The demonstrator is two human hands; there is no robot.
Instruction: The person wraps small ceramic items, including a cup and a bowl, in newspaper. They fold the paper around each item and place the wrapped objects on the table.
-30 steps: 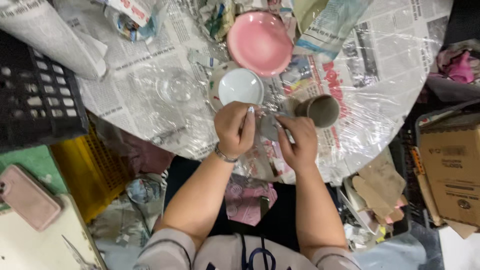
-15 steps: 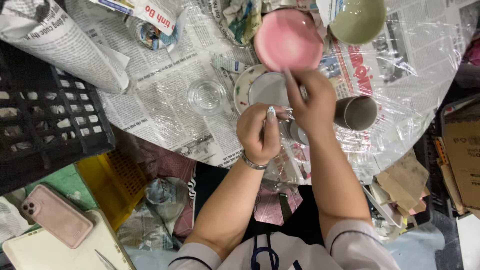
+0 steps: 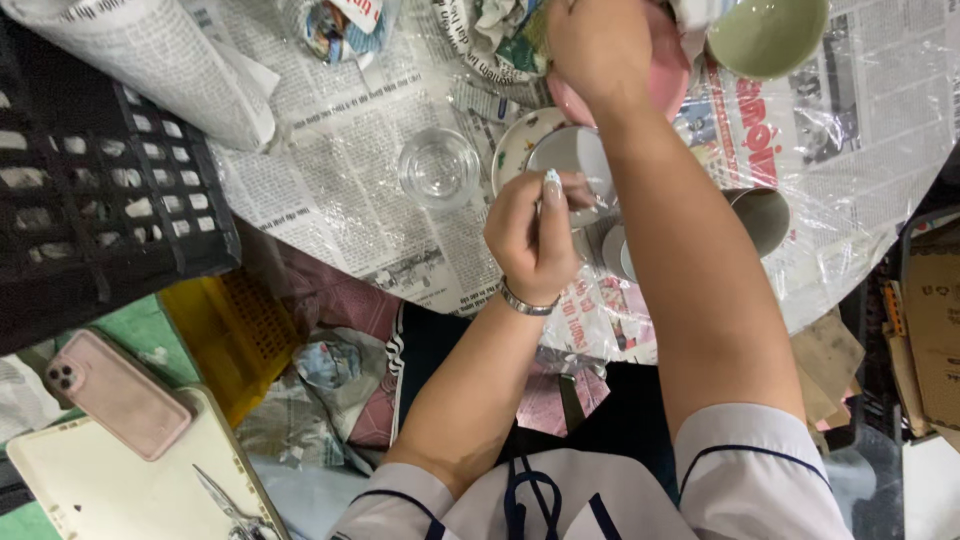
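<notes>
My left hand (image 3: 535, 235) hovers with its fingers pinched together just above a small white cup (image 3: 578, 152) that sits on a patterned saucer (image 3: 513, 152). I cannot tell whether anything is held in the pinch. It wears a silver bracelet at the wrist. My right hand (image 3: 598, 45) reaches far across the table and lies curled over a pink bowl (image 3: 672, 82), hiding most of it. A pale green bowl (image 3: 765, 35) stands just right of the pink one. Under my right forearm a grey-brown mug (image 3: 762, 215) lies on its side.
A clear glass (image 3: 440, 167) stands left of the saucer on the table (image 3: 340, 200), which is spread with newspaper under clear plastic. A black crate (image 3: 100, 220) and rolled newspaper (image 3: 150, 70) are at left. A pink phone (image 3: 120, 395), scissors (image 3: 225, 495), a yellow crate (image 3: 235, 335) and cardboard (image 3: 935, 310) lie below.
My right hand has left the spot beside my left hand and stretched forward onto the pink bowl. My left hand stayed over the white cup. The view has shifted closer to the table.
</notes>
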